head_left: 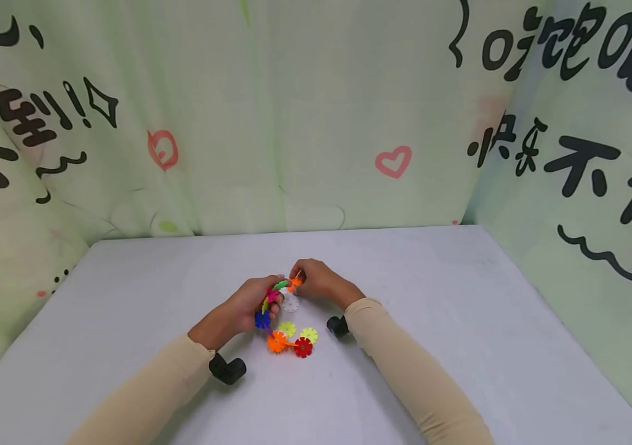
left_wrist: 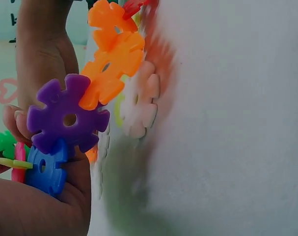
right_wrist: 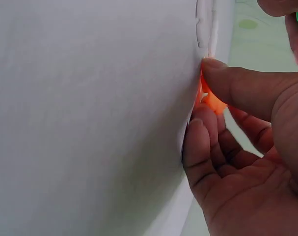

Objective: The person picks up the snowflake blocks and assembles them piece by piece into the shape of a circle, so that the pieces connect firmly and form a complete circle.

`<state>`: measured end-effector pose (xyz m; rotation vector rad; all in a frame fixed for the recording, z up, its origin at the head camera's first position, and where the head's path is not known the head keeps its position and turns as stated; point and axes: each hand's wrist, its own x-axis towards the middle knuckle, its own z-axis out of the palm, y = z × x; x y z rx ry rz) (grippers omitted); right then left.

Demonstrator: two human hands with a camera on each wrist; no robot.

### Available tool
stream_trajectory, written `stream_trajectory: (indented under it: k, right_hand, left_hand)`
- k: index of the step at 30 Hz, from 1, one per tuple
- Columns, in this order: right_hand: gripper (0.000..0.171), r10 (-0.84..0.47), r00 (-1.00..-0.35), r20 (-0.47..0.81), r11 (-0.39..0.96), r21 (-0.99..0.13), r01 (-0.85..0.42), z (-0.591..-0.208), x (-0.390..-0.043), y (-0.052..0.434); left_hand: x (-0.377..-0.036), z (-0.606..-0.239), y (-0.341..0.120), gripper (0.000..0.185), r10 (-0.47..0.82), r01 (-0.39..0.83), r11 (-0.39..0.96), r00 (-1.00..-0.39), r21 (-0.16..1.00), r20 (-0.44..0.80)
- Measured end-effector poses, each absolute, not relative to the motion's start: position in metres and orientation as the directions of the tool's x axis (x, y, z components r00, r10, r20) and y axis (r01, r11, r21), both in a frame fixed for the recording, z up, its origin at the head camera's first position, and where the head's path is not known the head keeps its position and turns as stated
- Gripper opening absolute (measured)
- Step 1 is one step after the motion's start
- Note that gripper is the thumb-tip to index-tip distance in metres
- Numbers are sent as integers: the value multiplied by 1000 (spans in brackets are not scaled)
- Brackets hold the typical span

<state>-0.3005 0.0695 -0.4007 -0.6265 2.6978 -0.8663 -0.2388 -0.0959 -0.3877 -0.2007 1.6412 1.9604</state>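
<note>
A pale grey tabletop (head_left: 461,346) fills the lower half of the head view, walled on three sides by light green curtains (head_left: 271,123) printed with black characters and pink hearts. Two arms in beige sleeves (head_left: 416,377) reach in from the near edge and meet near the middle of the tabletop. The left hand (head_left: 246,303) curls its fingers round a curved chain of snowflake-shaped plastic discs (head_left: 271,296), green, pink, yellow and blue, holding it just above the tabletop. The right hand (head_left: 316,279), just right of that chain, pinches a small orange disc (head_left: 294,284) between thumb and fingertips, with the disc pressed down on the tabletop beside a white disc (head_left: 290,303). Just nearer the person than the chain lies a loose cluster of discs (head_left: 292,339), orange, red and yellow-green, flat on the tabletop. The step in hand looks like taking up the orange disc to add to the chain; the next move would call for lifting it clear and lining its slot up with a slot on the chain's end.
</note>
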Motion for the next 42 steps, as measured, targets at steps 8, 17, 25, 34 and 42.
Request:
stream_trajectory:
  k: [8,17,25,34,42]
  right_hand:
    - [20,-471,-881,-40,680,-653,-334,-394,-298,83]
    - [17,-449,-892,56,557,-763,-328,-395,-291,96]
    - [18,-413,-909,51,416,-878,-238,-382,-286,98]
    - [21,-435,-900,-16,305,-943,-130,-379,-285,95]
    - [22,-466,-884,-28,263,-959,-109,-381,-280,98]
  left_hand:
    - [-241,-380,-94,63,327,-468,-39,-841,883,-431]
    - [-238,-386,-93,65,370,-470,-43,-827,881,-423]
    - [-241,-386,-95,62,358,-465,-40,-833,884,-422]
    - [-243,-387,-97,64,333,-441,-27,-850,897,-408]
    - [-244,-390,-95,63,322,-423,-11,-859,906,-398]
